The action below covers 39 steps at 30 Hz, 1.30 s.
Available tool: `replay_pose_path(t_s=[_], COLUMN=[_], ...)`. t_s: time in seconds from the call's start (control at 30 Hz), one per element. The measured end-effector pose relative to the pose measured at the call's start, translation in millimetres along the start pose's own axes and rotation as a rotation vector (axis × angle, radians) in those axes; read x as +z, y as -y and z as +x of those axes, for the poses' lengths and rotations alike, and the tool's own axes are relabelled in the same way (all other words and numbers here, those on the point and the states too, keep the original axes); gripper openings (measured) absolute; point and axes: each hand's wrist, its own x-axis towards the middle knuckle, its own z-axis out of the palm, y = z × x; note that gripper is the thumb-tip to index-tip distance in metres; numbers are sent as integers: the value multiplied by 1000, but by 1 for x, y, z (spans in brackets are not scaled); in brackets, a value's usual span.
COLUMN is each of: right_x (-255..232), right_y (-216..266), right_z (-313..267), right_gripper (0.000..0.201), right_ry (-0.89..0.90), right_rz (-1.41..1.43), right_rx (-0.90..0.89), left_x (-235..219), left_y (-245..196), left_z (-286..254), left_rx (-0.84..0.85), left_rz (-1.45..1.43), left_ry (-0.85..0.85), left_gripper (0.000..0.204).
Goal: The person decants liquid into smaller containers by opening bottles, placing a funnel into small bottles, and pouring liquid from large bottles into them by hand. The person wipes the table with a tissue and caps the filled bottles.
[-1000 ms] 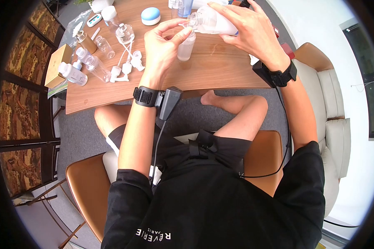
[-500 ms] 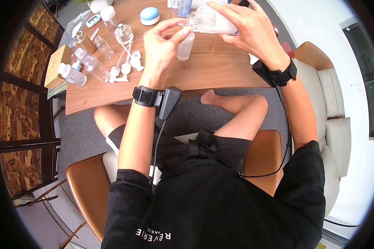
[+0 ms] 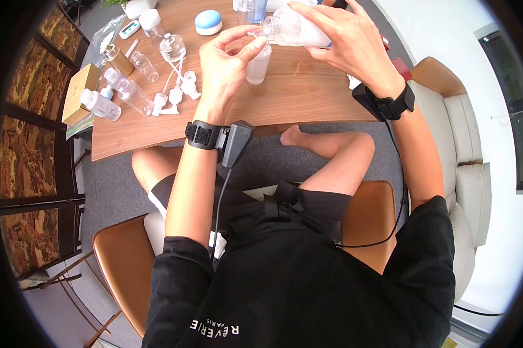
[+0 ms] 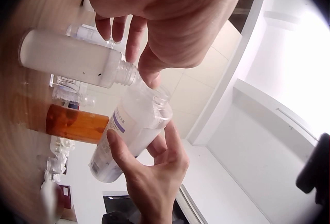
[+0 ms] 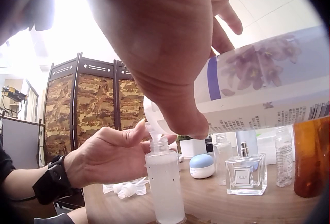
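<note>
My right hand (image 3: pixel 354 49) grips a large labelled bottle (image 3: pixel 299 29), tilted with its uncapped mouth low at the left. Beneath that mouth stands a smaller clear bottle (image 3: pixel 258 66) upright on the table, cloudy liquid filling most of it. The thumb and index finger of my left hand (image 3: pixel 225 64) pinch a small translucent piece, apparently a funnel (image 5: pixel 153 131), at the smaller bottle's neck. In the left wrist view the large bottle (image 4: pixel 131 131) meets this neck area, partly hidden by my left fingers. Purple flowers decorate the label (image 5: pixel 258 64).
Left on the wooden table (image 3: pixel 308 98) lie white pump heads (image 3: pixel 189 86), several clear bottles and a gold pump bottle (image 3: pixel 118 58). A blue-lidded jar (image 3: pixel 208 22) and a glass perfume bottle (image 5: pixel 246 175) stand behind. An amber bottle (image 4: pixel 77 123) is near the large bottle.
Both hands and both bottles keep practically the same pose; the head view has shifted very slightly. No grip has changed.
</note>
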Motion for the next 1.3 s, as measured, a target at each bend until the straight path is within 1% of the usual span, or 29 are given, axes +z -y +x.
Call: replay_pose_path(t_s=[0.43, 0.63, 0.73, 0.8, 0.83, 0.87, 0.9, 0.93, 1.0, 1.03, 1.1, 1.13, 1.2, 1.23, 1.3], right_x=[0, 1, 7, 9, 20, 37, 44, 46, 46, 47, 50, 52, 58, 62, 72], right_y=[0, 0, 1, 3, 2, -1, -1, -4, -4, -4, -3, -3, -2, -1, 2], right_z=[0, 0, -1, -2, -6, -12, -14, -17, -20, -22, -26, -28, -32, -34, -39], right_gripper=[84, 86, 87, 87, 87, 80, 74, 74, 72, 72, 71, 71, 84, 84, 76], right_ry=[-1, 6, -27, 29, 28, -99, -225, -226, -212, -214, -229, -232, -329, -342, -501], right_rz=[1, 35, 103, 156, 157, 145, 131, 132, 256, 259, 421, 422, 734, 738, 944], right_rx=[-3, 3, 22, 129, 128, 122, 115, 115, 169, 170, 397, 400, 510, 510, 616], left_x=[0, 0, 0, 0, -1, -1, -1, -2, -2, -3, -2, -2, -3, -4, -8], left_y=[-1, 2, 2, 1, 0, 0, 0, -1, 0, 0, 0, 0, -3, -6, -7], left_z=[-1, 0, 1, 1, 0, 0, 0, 0, -1, -1, -1, -1, -2, -2, -1], left_rx=[-33, -18, 5, -10, -24, -24, -32, -40, -48, -57, -57, -55, -67, -79, -56], left_rz=[-3, -20, -46, -39, -32, -31, -19, -8, -9, -12, 1, 12, 22, 30, 42], left_ry=[-9, -7, -17, -17, -17, -17, -21, -25, -21, -16, -13, -12, 0, 8, 23], left_gripper=[29, 30, 31, 31, 31, 31, 31, 31, 31, 30, 29, 29, 29, 30, 30])
